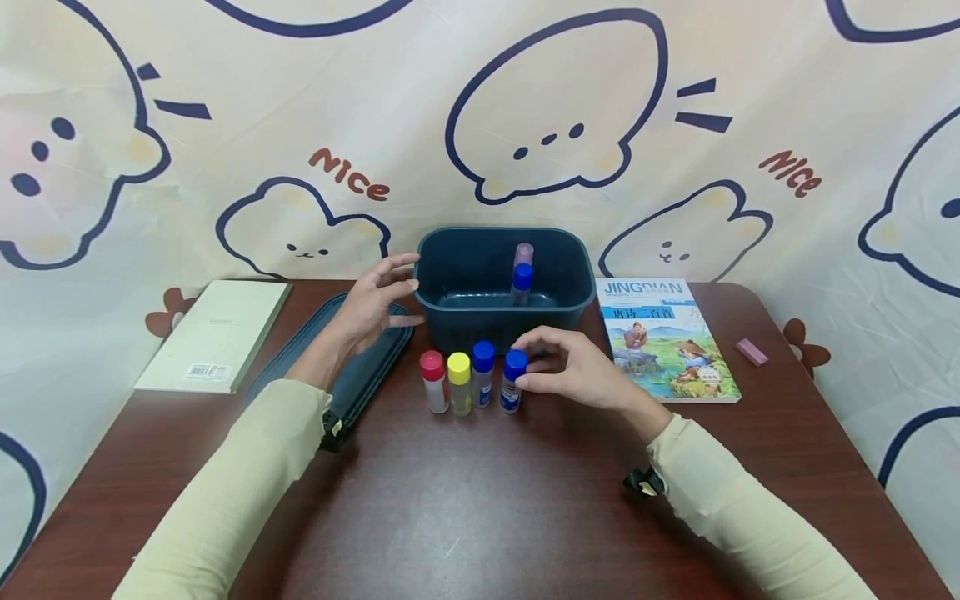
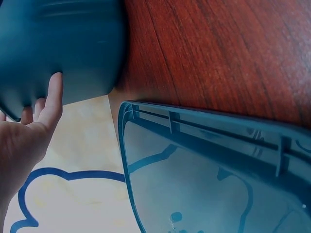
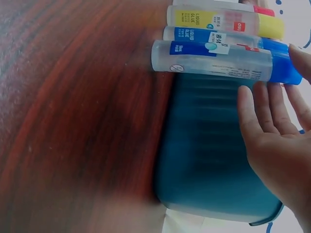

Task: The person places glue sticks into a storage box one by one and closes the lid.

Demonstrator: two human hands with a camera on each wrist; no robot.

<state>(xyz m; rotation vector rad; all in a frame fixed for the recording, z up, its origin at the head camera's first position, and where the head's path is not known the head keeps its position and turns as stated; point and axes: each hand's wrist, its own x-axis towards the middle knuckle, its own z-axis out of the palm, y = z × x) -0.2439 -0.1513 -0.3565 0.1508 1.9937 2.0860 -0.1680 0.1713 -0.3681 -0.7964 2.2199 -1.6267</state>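
My right hand [image 1: 573, 371] pinches the blue cap of a liquid glue bottle [image 3: 214, 59], which stands upright on the table. Beside it, in a row, are another blue-capped glue bottle [image 1: 482, 375], a yellow-capped one [image 1: 461, 385] and a red-capped one [image 1: 434, 383]. Behind the row sits a dark teal bin [image 1: 498, 329]. Inside that bin is a blue-capped bottle [image 1: 521, 283], with a pale purple piece [image 1: 524, 252] showing above it. With fingers spread, my left hand [image 1: 367, 304] touches the bin's left wall [image 2: 82, 53].
A teal lid [image 1: 360, 367] lies left of the bin, partly under my left forearm. Farther left is a pale book or box [image 1: 213, 337]. To the right are an illustrated book [image 1: 667, 342] and a small pink block [image 1: 752, 352]. A printed curtain [image 1: 420, 125] hangs behind the table.
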